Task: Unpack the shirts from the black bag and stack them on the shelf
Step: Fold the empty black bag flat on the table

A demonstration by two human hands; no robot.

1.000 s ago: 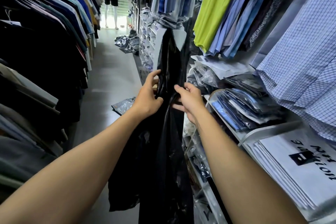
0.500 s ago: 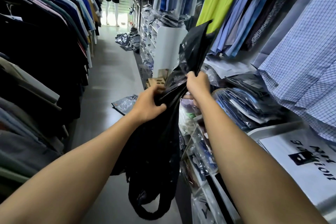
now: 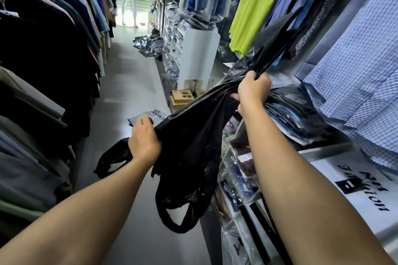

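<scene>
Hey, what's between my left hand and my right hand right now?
In the head view, the black bag spans that stretch: its plastic runs from the left hand, lower, up to the right hand, and both hands grip it.

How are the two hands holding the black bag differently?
The right hand is higher than the left hand. The right hand clenches a bunched part of the black bag; the left hand grips its looser side. Both hold the same bag, stretched between them.
</scene>
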